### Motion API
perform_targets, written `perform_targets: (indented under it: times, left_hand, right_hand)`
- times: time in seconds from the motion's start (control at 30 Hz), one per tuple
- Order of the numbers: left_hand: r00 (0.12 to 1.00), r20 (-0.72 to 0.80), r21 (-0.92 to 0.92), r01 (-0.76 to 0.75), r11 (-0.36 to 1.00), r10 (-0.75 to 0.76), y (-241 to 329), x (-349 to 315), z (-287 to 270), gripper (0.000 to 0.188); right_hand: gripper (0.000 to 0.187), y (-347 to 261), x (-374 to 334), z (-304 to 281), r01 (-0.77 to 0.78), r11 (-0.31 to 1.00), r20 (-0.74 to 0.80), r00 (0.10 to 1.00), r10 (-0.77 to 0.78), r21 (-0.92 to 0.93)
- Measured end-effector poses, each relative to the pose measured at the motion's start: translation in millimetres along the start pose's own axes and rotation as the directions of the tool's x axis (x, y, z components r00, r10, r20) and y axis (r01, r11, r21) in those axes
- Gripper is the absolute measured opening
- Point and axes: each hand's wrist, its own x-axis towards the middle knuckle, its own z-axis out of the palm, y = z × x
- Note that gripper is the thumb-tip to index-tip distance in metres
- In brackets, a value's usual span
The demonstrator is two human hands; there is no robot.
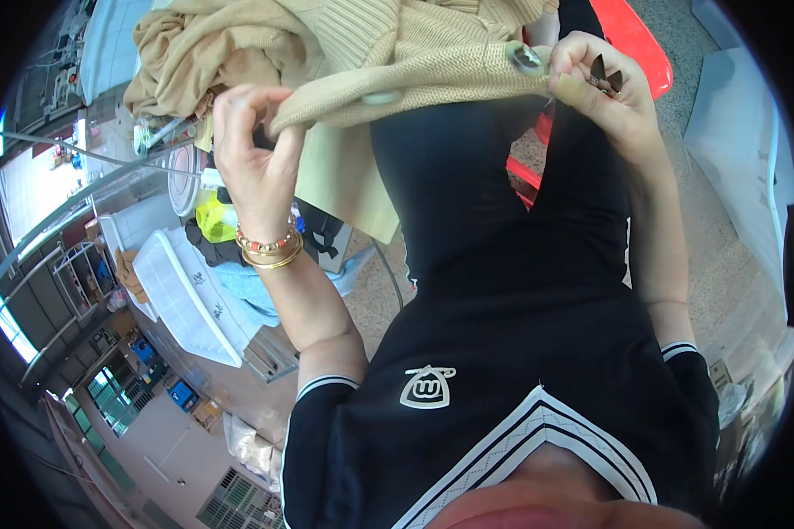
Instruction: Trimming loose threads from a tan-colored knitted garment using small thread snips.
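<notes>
Barred windows (125, 394) pierce a pale wall (183, 441).

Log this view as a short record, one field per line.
Left hand: pinching one end of a beige knit band
Right hand: at the band's other end, also holding dark pointed blades
Buttons: a shiny one near the right hand, a paler one nearer the left
Beyond: piled beige knitwear

From my end I see a black short-sleeved top (503, 344) with black-and-white striped trim (479, 472) around its V-shaped neckline (543, 421) and sleeve cuffs (328, 383), a pale shield-like emblem (425, 390) on its front, black trousers (450, 185), and gold-toned and orange-beaded bracelets (269, 248) on the left wrist (265, 219).
</notes>
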Motion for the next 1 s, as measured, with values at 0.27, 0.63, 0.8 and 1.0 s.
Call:
perform_targets:
  times: [0.27,0.63,0.8,1.0]
  left_hand:
    - [0.960,0.081,-0.820,0.217,0.529,-0.268,20.0,-27.9,-12.2,0.028]
    - [0.792,0.529,-0.786,0.324,0.527,0.303,52.2,-47.5,-86.0,0.052]
    - [0.827,0.365,-0.485,0.562,0.671,-0.429,51.2,-53.0,-14.5,0.024]
    - [0.971,-0.038,-0.364,0.207,0.908,-0.237,61.6,-42.0,19.4,0.020]
  right_hand:
    - [0.011,-7.1,-1.0,10.5,-0.039,0.997,-0.008,0.999,0.039,0.069]
    - [0.033,-38.8,-14.9,-32.4,0.220,0.970,-0.079,0.974,-0.212,0.108]
    - [0.010,-19.2,21.8,-21.9,-0.140,0.988,-0.121,0.982,0.147,0.069]
    - [0.022,-17.9,18.6,15.3,0.175,0.982,-0.194,0.963,-0.187,-0.074]
